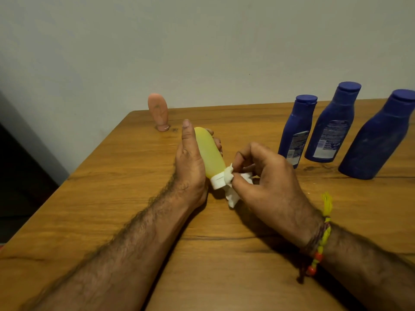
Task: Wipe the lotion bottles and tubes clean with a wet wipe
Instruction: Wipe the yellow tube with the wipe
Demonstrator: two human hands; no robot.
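Your right hand (267,176) grip pinches crumpled white wet wipe (231,184) against white cap of soft yellow plastic tube (210,152). Left hand (190,160) grip wraps tube, above wooden surface (112,176). Beyond tube: peach tube (158,114), three dark-blue plastic bottles (332,124), likely still pending; cannot tell.

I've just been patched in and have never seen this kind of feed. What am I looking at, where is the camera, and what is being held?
There is no machine: a person works bare-handed, filmed by one camera worn on their head, looking down at a wooden table. The left hand grips a yellow tube, its white cap pointing toward the camera. The right hand pinches a white wet wipe against that cap. Standing on the table are a pink tube, cap down at the back, and three blue bottles to the right.
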